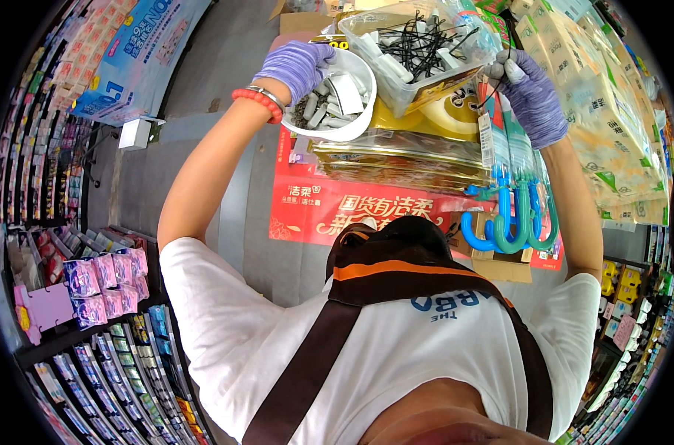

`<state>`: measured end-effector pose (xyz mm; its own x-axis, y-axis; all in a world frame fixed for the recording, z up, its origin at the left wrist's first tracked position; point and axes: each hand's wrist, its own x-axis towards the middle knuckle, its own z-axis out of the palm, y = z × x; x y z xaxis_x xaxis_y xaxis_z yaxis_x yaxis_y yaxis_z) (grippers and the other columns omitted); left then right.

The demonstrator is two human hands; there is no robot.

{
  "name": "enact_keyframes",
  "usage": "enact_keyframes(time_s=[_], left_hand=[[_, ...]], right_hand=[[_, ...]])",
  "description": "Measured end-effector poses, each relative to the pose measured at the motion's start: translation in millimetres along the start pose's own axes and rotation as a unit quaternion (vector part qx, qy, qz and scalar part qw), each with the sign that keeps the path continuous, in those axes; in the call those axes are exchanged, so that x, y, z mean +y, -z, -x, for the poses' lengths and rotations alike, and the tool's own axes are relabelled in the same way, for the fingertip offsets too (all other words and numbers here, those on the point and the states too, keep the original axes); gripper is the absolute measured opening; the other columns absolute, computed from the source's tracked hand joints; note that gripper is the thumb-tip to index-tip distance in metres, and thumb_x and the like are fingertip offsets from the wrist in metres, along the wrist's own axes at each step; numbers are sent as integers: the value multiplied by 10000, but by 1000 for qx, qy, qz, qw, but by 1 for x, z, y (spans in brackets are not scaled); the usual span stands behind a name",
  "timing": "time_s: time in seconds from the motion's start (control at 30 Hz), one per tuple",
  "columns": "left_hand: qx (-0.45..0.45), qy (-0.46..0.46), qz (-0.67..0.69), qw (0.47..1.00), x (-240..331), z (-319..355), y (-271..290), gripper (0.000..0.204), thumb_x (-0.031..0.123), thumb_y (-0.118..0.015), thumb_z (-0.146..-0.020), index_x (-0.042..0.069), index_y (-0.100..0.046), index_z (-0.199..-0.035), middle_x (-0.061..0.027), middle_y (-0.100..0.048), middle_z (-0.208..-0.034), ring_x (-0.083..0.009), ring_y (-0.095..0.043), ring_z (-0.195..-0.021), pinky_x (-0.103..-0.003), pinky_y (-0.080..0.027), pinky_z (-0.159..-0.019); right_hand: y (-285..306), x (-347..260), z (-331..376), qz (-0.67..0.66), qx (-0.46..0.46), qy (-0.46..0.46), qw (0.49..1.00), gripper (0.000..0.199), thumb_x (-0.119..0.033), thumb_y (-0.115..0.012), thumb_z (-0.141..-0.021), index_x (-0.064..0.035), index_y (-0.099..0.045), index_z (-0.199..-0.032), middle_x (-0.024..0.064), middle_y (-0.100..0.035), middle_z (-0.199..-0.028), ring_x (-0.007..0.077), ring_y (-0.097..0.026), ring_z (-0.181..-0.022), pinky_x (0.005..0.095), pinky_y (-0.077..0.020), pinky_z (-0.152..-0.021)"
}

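My left hand (298, 68), in a purple knit glove, is closed on the rim of a round white bucket (360, 130). Grey and white pieces (323, 111) that look like security tags fill it, with a white flat piece among them. My right hand (531, 100), gloved alike, pinches a thin black cord (510, 46) between its fingertips. It is above several umbrellas in clear sleeves, whose blue and green hooked handles (509, 222) point towards me. Between my hands, a clear plastic bin (405, 98) tilts, holding white tags and a tangle of black cords (433, 46).
The containers rest on a stack of gold packages (403, 159) over a red printed carton (300, 211). Tissue packs (611, 126) are piled on the right. Stocked shelves (122, 356) line both sides, and a blue display (129, 70) stands at the far left by a small white box (134, 135).
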<state>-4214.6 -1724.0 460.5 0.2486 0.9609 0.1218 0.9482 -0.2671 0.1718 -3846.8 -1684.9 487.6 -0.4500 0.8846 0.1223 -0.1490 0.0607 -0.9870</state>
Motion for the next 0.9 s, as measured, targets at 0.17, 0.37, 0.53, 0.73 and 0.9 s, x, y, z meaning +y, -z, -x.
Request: enact_keyframes(time_s=[0.17, 0.37, 0.53, 0.73, 0.9], left_hand=[[-85, 1, -84, 993, 15, -15, -7, 213, 157, -561, -812, 133, -603, -1019, -124, -632, -903, -317, -609, -810, -387, -492, -720], [-21, -107, -16, 994, -3, -18, -27, 161, 154, -557, -817, 143, -613, -967, -110, -636, -859, -317, -607, -790, -392, -491, -705], [-44, -58, -10, 997, -5, -23, -32, 144, 200, -559, -826, 147, -621, -944, -108, -635, -858, -309, -609, -778, -401, -491, -694], [-59, -57, -49, 995, 5, -22, -22, 175, 217, -569, -810, 124, -626, -946, -131, -633, -817, -319, -609, -753, -413, -486, -688], [13, -52, -51, 997, 9, -10, -9, 276, 136, -596, -754, 88, -599, -1025, -138, -623, -961, -310, -602, -851, -397, -487, -747]], right_hand=[[-5, -6, 16, 64, -3, 2, 998, 314, -223, -527, -909, 5, -507, -1123, 105, -613, -951, 197, -606, -903, 321, -490, -817], [-13, -7, 20, -7, 0, -49, 999, 272, -190, -527, -905, -12, -528, -1109, 98, -592, -993, 208, -600, -945, 308, -494, -803], [-14, -2, 23, -30, 33, -73, 996, 244, -167, -544, -898, -16, -546, -1090, 84, -596, -999, 187, -600, -947, 315, -494, -853], [-3, 7, 21, 29, 39, -53, 997, 300, -186, -572, -877, 28, -555, -1087, 95, -598, -1012, 175, -586, -944, 295, -478, -840], [-3, 1, 23, -59, 12, -60, 996, 202, -135, -512, -909, -24, -570, -1067, 92, -613, -1028, 182, -603, -936, 280, -490, -806]])
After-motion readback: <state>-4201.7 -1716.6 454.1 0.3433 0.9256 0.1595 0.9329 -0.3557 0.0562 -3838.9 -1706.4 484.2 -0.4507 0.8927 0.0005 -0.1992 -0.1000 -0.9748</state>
